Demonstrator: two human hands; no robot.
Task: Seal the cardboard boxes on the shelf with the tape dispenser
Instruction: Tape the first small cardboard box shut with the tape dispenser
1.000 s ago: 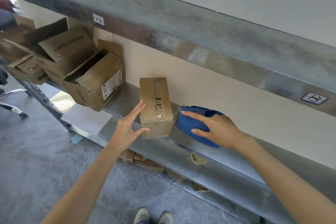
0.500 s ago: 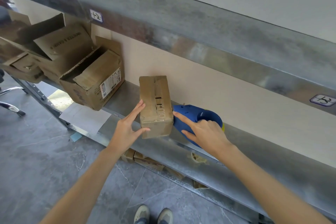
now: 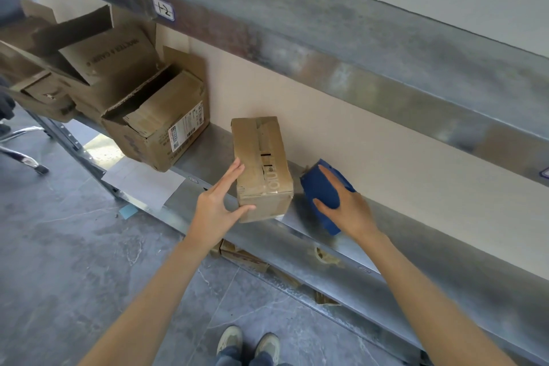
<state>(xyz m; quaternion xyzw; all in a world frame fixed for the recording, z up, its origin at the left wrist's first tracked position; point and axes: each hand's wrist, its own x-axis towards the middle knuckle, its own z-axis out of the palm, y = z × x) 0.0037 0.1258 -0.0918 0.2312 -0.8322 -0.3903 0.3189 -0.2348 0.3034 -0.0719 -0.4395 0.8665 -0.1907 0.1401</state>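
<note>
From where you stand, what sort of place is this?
Probably a storeroom or small warehouse: long metal shelves carrying a numbered label, worn cardboard boxes sitting on them, and a blue tape dispenser for sealing them.

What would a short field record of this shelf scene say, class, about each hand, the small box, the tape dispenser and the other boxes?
left hand: steadies the small box, fingers flat on its left side, thumb on its front
right hand: grips the tape dispenser
small box: closed, tape along its top, standing on the shelf
tape dispenser: blue, right of the small box, a gap between them
open boxes: further left on the shelf, flaps up
</note>
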